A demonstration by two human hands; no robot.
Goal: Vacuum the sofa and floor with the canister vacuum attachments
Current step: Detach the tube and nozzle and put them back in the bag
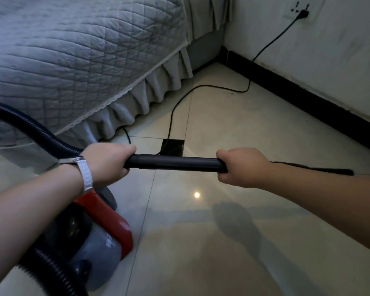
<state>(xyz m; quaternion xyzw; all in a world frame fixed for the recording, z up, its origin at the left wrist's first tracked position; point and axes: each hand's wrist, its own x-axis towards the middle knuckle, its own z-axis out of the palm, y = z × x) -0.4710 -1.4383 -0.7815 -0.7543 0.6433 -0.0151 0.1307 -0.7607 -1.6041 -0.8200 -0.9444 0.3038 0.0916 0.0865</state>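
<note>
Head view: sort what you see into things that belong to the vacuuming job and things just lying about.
Part of the job:
- black tube, gripped by the left hand and right hand
- ribbed hose
- red canister vacuum
- power cord, plugged into the wall socket
- sofa with quilted cover
- tiled floor

Just there:
- wristwatch
- black skirting board

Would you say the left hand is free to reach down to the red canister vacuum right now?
Probably not yet: the left hand is closed around the black tube, as is the right hand. The canister vacuum sits just below that forearm, nothing between them.
</note>
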